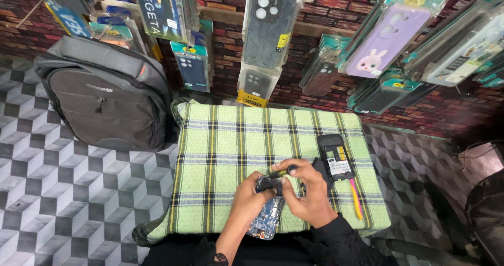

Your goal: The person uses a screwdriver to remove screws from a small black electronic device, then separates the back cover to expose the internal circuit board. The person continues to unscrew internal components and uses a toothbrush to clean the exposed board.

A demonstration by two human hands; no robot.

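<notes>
We clamp the phone (pixel 268 213) in our left hand (pixel 251 199), long axis twelve-to-six; our right hand (pixel 308 192), gripping a screwdriver (pixel 278 173), meets it from three o'clock.

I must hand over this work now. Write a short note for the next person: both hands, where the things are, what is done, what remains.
Left hand: holds the opened phone, its circuit board showing, near the front edge of the green checked cloth.
Right hand: grips a screwdriver, tip toward the phone's top end.
Beside the right hand: black back cover, inner side up; pink tool below it.
Done: cover is off.
Left: work on the board is still under way; cover not refitted.
</notes>
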